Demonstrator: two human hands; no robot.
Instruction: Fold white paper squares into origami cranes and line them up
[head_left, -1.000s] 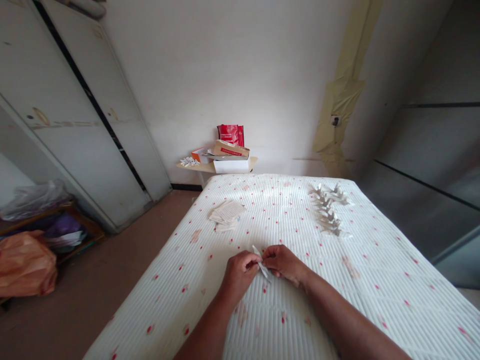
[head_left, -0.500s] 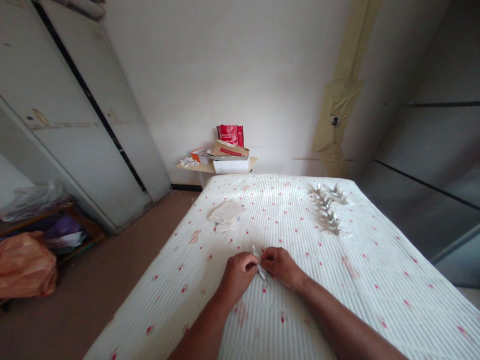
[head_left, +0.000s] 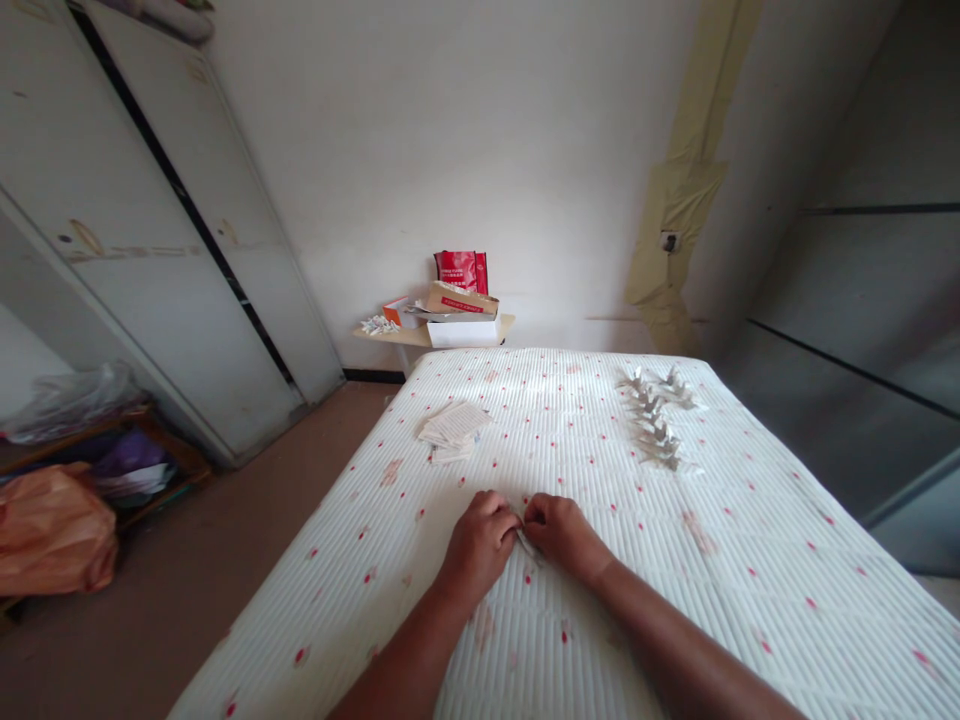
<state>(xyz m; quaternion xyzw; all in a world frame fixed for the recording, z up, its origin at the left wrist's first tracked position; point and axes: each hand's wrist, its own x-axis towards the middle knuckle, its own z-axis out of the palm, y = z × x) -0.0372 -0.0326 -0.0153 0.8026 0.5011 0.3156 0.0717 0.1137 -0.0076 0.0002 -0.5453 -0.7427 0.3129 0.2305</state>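
Both of my hands meet over the near part of the quilted bed cover, working on a small folded piece of paper (head_left: 529,547). My left hand (head_left: 484,540) pinches it from the left, fingers curled and thumb pressed in. From the right, my right hand (head_left: 559,527) closes thumb and fingertips on it. Most of the paper hides behind my fingers; a pale strip shows below them. Farther off to the left lies a loose pile of printed paper sheets (head_left: 456,428). At the right sits a cluster of folded paper cranes (head_left: 656,425).
The bed (head_left: 615,620) has a white ribbed cover with red dots. Beyond its far edge, a small table (head_left: 409,336) bears a white box (head_left: 465,332), a red bag (head_left: 461,270) and small white pieces. A grey wardrobe (head_left: 172,240) stands left, above an orange bag (head_left: 56,530).
My left hand has shifted slightly up and rolled over the paper, its fingers now covering the upper tip that showed before. My right hand has barely moved.
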